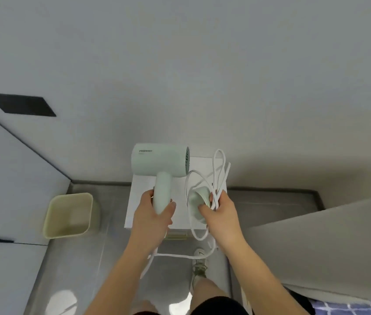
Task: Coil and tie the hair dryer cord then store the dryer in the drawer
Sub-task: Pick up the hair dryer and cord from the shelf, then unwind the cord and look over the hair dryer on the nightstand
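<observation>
A pale green hair dryer (159, 161) is held upright above a small white drawer cabinet (181, 192). My left hand (155, 215) grips its handle from below. My right hand (219, 212) holds several loops of the white cord (219, 169) together with a pale green nozzle piece (199, 198). The loops stick up past my fingers and one hangs down below the hand. More cord runs across under my wrists from the handle's base toward the right. A drawer front with a pale handle (176, 235) shows just below the cabinet top, mostly hidden by my hands.
A pale yellow bin (54, 220) stands on the grey tiled floor left of the cabinet. Grey walls rise behind and at left. A grey slab edge (316, 246) juts in at right. My shoe (199, 267) and legs stand in front of the cabinet.
</observation>
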